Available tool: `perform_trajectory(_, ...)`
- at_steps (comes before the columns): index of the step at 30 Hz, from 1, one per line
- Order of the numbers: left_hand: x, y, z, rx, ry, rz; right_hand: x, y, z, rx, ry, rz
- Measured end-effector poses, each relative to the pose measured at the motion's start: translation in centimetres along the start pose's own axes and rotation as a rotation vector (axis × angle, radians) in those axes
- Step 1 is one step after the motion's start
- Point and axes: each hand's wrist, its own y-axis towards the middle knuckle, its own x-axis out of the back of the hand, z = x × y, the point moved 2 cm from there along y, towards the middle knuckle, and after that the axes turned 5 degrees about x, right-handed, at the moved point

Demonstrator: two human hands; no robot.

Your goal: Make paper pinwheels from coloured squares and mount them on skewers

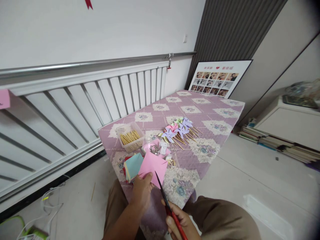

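Pinching square pink paper [155,164] by its near edge, left grip [143,186]; right grip [180,220] holds red-handled, black-bladed scissors [163,194]. Paper likely light, creases easily; hold edges.

On the desk [212,115], the tub [136,145] of sticks [128,136] sits left, behind the paper stack [133,165]. Right of the stack is the sheet [153,163], the scissors [163,196] at its near right edge. Pinwheels [182,130] lie right of the tub. The radiator [92,95] runs left of the desk, the photo board [217,78] stands behind, books [271,144] lie right.
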Motion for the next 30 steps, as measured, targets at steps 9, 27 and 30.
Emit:
perform_trajectory(9,0.2,0.5,0.3,0.013,0.022,0.011,-0.4,-0.1,2.2,0.064,-0.067,-0.005)
perform_trajectory(27,4.0,2.1,-2.7,0.072,0.660,0.376,2.0,0.8,2.4,0.093,0.330,-0.311)
perform_trajectory(30,4.0,1.3,-2.5,0.055,0.855,0.551,2.0,1.3,3.6,0.104,0.365,-0.338)
